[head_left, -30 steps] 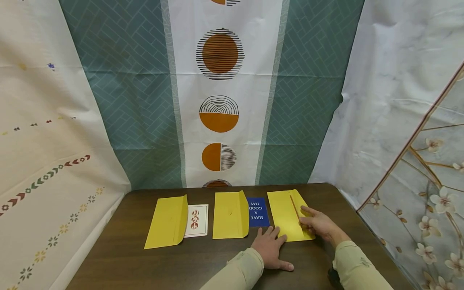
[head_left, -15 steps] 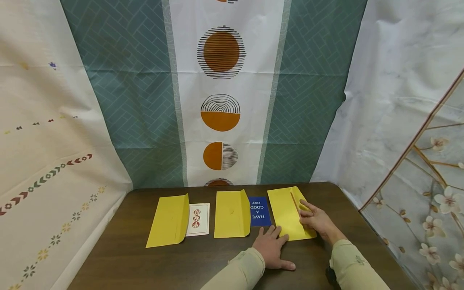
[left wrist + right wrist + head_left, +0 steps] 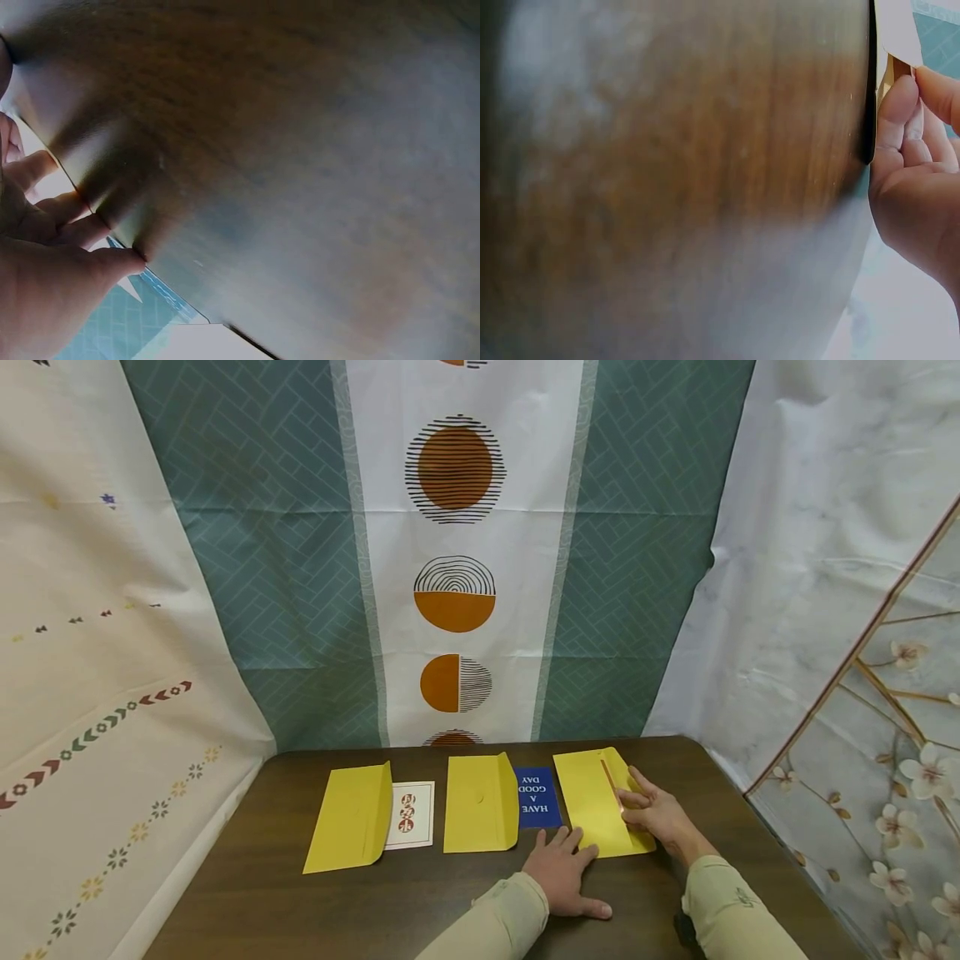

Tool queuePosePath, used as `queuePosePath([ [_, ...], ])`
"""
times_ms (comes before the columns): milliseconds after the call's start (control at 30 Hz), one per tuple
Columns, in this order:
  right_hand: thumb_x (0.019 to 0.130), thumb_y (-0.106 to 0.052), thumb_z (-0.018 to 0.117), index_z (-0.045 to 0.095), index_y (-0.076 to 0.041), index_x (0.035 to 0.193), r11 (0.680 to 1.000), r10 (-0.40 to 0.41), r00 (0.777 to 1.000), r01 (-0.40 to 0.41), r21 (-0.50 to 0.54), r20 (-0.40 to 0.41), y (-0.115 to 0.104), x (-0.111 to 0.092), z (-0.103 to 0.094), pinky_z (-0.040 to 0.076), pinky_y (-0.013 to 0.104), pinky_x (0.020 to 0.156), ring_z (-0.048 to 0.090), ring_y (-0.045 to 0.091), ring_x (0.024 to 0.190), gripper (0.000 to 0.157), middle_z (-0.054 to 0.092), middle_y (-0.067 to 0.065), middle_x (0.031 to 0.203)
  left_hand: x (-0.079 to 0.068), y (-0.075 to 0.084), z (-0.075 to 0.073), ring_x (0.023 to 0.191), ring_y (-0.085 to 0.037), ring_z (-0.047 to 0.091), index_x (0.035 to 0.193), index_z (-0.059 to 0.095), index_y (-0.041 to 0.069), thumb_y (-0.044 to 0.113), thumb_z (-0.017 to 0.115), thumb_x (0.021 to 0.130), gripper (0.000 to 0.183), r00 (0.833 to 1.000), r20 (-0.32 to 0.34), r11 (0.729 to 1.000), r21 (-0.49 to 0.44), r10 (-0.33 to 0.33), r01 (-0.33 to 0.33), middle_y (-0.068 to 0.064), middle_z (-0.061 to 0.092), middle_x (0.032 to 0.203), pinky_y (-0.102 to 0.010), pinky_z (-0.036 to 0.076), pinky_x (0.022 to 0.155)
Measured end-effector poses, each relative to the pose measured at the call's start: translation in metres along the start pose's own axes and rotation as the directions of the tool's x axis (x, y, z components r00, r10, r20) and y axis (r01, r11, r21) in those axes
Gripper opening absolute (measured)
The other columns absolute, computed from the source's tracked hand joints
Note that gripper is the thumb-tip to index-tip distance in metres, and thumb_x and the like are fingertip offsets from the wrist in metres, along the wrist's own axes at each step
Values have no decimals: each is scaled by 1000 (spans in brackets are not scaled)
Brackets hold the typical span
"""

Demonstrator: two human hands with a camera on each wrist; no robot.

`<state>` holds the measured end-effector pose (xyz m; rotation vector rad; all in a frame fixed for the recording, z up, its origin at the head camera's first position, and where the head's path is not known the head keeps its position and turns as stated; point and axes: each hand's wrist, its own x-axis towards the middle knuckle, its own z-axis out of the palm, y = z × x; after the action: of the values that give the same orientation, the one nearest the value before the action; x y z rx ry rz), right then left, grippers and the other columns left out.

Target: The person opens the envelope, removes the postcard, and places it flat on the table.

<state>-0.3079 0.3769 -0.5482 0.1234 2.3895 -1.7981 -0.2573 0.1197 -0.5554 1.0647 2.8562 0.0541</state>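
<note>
A yellow envelope [image 3: 588,797] lies at the right of the table, its flap side toward my right hand [image 3: 666,825]. My right hand pinches the envelope's right side between thumb and finger, seen also in the right wrist view. Along the flap opening shows a thin reddish-brown strip [image 3: 607,777]; what it belongs to is unclear. My left hand [image 3: 558,878] rests flat with spread fingers, its fingertips at the envelope's lower left corner. Just left of that envelope lies a blue card [image 3: 537,797] reading "HAVE A GOOD DAY", upside down.
A second yellow envelope [image 3: 476,814] lies left of the blue card, partly over or against its edge. Farther left are a white card [image 3: 411,817] with red print and a third yellow envelope [image 3: 345,822]. Patterned cloths hang around the dark wooden table [image 3: 315,910].
The right hand's index finger has shifted slightly up and away along the envelope's right side. The left hand and the other envelopes and cards keep their places.
</note>
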Motion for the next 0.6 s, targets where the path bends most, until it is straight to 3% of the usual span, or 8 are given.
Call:
queuePosePath([
  [267, 96, 3, 72, 6, -19, 173, 1000, -11, 1000, 10, -14, -21, -4, -4, 2, 61, 28, 83, 72, 19, 118, 104, 44, 25, 163, 0, 2, 0, 162, -19, 35, 161, 45, 41, 90, 57, 86, 90, 1000, 0, 1000, 1, -1, 1, 6, 38, 172, -55, 37, 127],
  [467, 98, 3, 71, 4, -21, 173, 1000, 3, 998, -4, -12, -70, -2, -5, -3, 60, 25, 83, 74, 15, 107, 103, 42, 26, 164, -6, 4, -8, 163, -20, 33, 162, 45, 39, 87, 59, 88, 89, 1000, 17, 999, -38, -8, 8, 5, 37, 173, -57, 35, 128],
  [600, 99, -1, 71, 8, -19, 173, 999, 6, 998, -9, -46, -68, -1, -5, -7, 58, 25, 86, 70, 24, 123, 99, 45, 25, 164, -8, 2, -10, 163, -21, 32, 162, 45, 38, 85, 60, 89, 88, 1000, 24, 998, -62, -9, 11, 5, 36, 174, -57, 34, 128],
])
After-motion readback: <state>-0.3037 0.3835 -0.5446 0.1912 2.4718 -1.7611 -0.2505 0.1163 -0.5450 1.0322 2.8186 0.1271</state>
